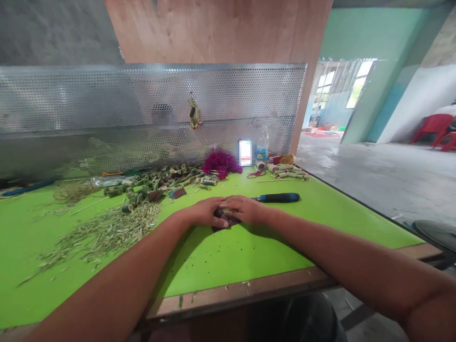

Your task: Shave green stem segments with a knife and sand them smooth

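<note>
My left hand (207,212) and my right hand (247,209) meet over the table, their fingers closed and partly overlapping. Between and below the fingers shows a dark brown piece of sandpaper (233,219), pressed near the tabletop. Whether a small bamboo piece is folded inside it is hidden by the fingers. Just beyond my right hand lies a tool with a black and blue handle (280,197); its other end disappears behind the hand. Two more sandpaper scraps (178,193) rest to the left, beside a heap of short green bamboo tubes (140,194).
Thin shavings (117,225) cover the left of the green table (228,266). Along the back are magenta fibre (221,164), a lit phone (245,152), a plastic bottle (262,151) and tied bamboo pieces (290,171). A perforated metal panel (228,104) stands behind; strung tubes (193,114) hang there.
</note>
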Motion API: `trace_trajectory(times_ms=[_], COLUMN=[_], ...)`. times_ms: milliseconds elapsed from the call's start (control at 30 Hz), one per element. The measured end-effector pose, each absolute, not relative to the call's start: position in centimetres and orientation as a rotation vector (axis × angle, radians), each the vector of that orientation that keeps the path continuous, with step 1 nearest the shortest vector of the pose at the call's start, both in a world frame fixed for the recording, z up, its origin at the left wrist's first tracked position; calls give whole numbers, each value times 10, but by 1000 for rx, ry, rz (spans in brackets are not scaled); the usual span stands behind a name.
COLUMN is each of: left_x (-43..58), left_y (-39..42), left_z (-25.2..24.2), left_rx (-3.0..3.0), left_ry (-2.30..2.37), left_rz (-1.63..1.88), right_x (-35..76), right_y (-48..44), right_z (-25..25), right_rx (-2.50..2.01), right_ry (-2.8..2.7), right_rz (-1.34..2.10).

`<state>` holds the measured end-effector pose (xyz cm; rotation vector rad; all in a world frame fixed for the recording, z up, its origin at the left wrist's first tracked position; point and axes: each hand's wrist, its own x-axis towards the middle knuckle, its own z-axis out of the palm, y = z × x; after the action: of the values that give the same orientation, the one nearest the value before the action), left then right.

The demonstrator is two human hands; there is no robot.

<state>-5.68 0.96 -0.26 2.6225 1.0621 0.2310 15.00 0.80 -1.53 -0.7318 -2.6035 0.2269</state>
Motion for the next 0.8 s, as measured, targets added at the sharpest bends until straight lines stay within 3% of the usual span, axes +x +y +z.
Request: trace_trajectory(times_ms=[400,533,667,800], left_x=[-61,-59,-59,-59], left_y=[14,12,12,12], left_z=[-2,-2,-2,-2], left_rx=[2588,2612,2610,2608], left_ry=[1237,1184,1236,1208], left_rz=[31,37,47,41], right_x=[158,158,158,160], right_y=[16,8,7,9], right_z=[-16,-21,-20,-18], right_rx=[-932,-736,-917,-764], right_ry=[-2539,-2500,-2552,-2526], right_rz=[206,238,133,193])
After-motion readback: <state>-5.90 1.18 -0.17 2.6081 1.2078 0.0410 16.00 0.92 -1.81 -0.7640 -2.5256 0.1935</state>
